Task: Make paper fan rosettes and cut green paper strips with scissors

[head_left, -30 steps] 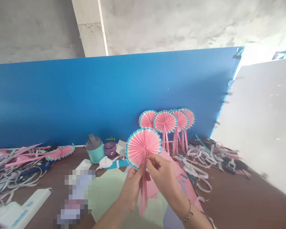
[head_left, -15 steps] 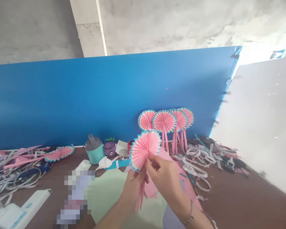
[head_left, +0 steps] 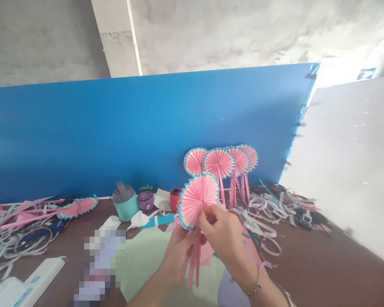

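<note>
I hold a pink pleated paper fan (head_left: 197, 199) with a blue-edged rim up in front of me. My left hand (head_left: 178, 255) grips its pink paper stems from below. My right hand (head_left: 224, 238) pinches the fan near its centre, on the right side. The fan is partly folded, with its pleats gathered toward the right. Several finished fans (head_left: 220, 163) of the same kind stand against the blue board (head_left: 115, 132) behind it.
A teal cup (head_left: 125, 203), a purple pot (head_left: 146, 200) and a red object (head_left: 175, 198) stand at the board's foot. Paper strips (head_left: 269, 213) litter the brown table to the right and left. A green sheet (head_left: 144, 260) lies under my hands. A white tool (head_left: 32, 283) lies bottom left.
The fan has closed partly, from a nearly full disc to a narrower one, and shifted slightly right. My hands have stayed on it.
</note>
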The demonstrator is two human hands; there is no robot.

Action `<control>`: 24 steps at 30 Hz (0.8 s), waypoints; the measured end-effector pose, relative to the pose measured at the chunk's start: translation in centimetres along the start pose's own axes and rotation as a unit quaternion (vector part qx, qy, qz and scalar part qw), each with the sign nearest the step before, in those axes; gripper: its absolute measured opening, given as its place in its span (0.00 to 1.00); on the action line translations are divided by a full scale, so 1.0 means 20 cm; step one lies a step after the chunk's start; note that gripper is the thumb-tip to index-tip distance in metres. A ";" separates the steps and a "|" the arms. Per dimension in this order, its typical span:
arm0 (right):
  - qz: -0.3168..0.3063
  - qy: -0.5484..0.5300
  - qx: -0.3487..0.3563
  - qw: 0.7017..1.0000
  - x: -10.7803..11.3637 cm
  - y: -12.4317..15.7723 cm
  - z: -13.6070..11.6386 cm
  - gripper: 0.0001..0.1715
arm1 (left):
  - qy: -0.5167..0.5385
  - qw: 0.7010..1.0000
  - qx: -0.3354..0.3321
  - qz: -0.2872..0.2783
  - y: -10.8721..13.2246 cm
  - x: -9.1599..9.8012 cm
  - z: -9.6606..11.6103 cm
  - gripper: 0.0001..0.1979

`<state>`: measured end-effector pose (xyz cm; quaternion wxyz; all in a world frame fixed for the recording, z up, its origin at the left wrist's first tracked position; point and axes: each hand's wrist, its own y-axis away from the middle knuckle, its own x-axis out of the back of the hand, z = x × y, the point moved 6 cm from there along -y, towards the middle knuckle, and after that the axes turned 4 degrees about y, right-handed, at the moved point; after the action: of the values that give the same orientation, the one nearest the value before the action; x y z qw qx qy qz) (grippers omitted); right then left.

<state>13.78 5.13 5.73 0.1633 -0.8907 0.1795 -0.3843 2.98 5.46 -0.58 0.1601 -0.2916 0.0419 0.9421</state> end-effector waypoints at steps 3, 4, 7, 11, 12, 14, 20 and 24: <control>0.036 0.024 0.005 0.999 0.02 -0.01 0.01 0.15 | 0.035 0.999 0.039 -0.009 -0.02 0.04 -0.06 0.10; 0.040 0.028 0.005 0.999 0.03 -0.02 0.01 0.15 | 0.049 0.997 0.053 -0.006 -0.02 0.05 -0.08 0.09; 0.039 0.031 0.003 0.999 0.02 -0.03 0.03 0.14 | 0.088 0.992 0.086 0.002 -0.03 0.08 -0.12 0.09; 0.048 0.031 0.012 0.998 0.03 -0.04 0.04 0.13 | 0.071 0.992 0.106 -0.016 -0.03 0.08 -0.13 0.11; 0.050 0.032 0.015 0.998 0.03 -0.05 0.04 0.14 | 0.059 0.993 0.105 -0.017 -0.03 0.08 -0.13 0.12; 0.054 0.033 0.019 0.998 0.03 -0.05 0.04 0.14 | 0.042 0.994 0.099 -0.008 -0.04 0.10 -0.13 0.12; 0.045 0.031 0.048 0.997 0.02 -0.05 0.01 0.18 | 0.040 0.996 0.085 0.003 -0.06 0.13 -0.14 0.12; -0.003 0.018 0.072 0.997 -0.01 -0.03 -0.02 0.19 | 0.086 0.994 0.066 0.004 -0.07 0.15 -0.12 0.10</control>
<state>13.41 5.72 6.13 0.2222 -0.8703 0.1515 -0.4127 2.29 7.29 -4.19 0.1710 -0.3604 0.1186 0.9093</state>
